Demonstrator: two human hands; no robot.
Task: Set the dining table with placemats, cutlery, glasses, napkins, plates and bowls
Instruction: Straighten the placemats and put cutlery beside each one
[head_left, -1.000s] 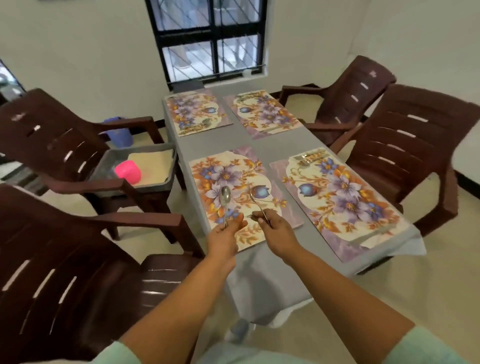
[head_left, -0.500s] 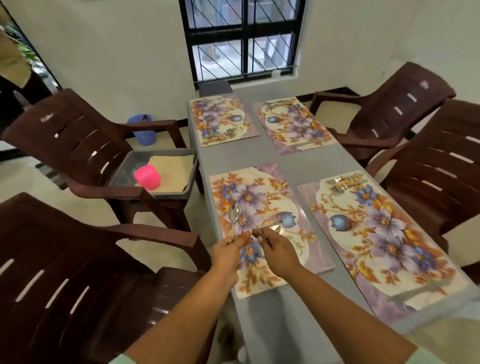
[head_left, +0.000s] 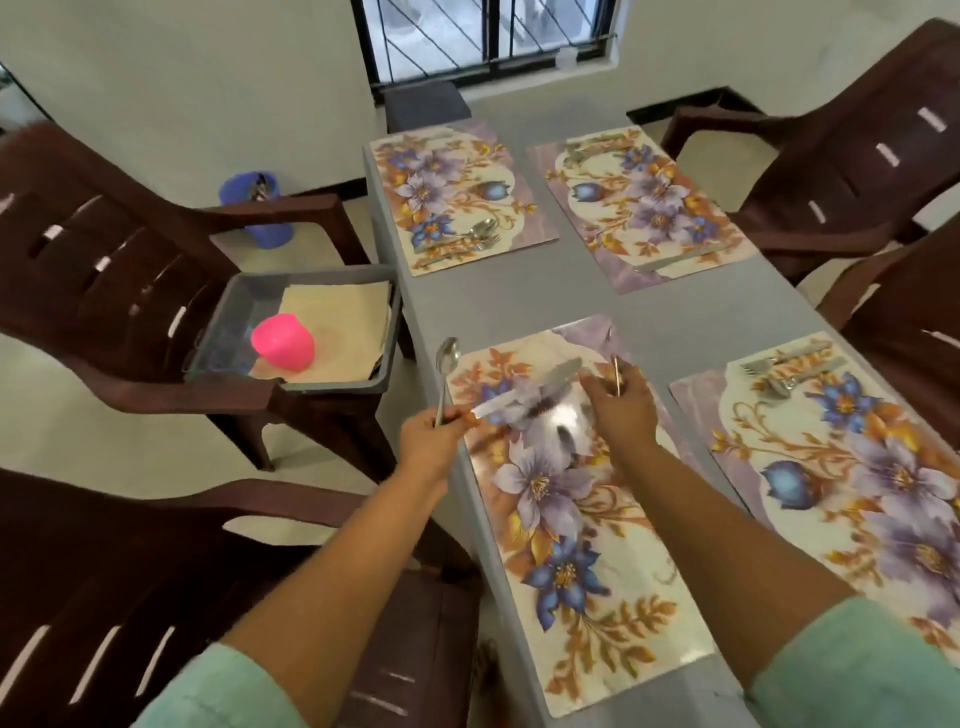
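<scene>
Four floral placemats lie on the grey table (head_left: 670, 322). Over the near left placemat (head_left: 566, 525), my left hand (head_left: 431, 441) grips a spoon (head_left: 447, 364) by its handle, bowl pointing away. A blurred knife (head_left: 530, 387) lies slantwise across that mat, its handle end at my left fingers; I cannot tell whether they hold it. My right hand (head_left: 618, 410) pinches a thin piece of cutlery (head_left: 616, 371), seen edge-on. Cutlery lies on the near right placemat (head_left: 857, 467), the far left placemat (head_left: 457, 197) and the far right placemat (head_left: 639, 202).
A grey tray (head_left: 387, 338) on the left chair's seat holds a pink cup (head_left: 283, 343) and folded cream napkins (head_left: 337, 317). A blue bin (head_left: 254, 208) stands on the floor behind. Brown plastic chairs (head_left: 104, 270) surround the table on both sides.
The view has moved closer over the table. My hands have spread apart, left to the mat's left edge, right toward its top. The knife now shows slantwise on the mat.
</scene>
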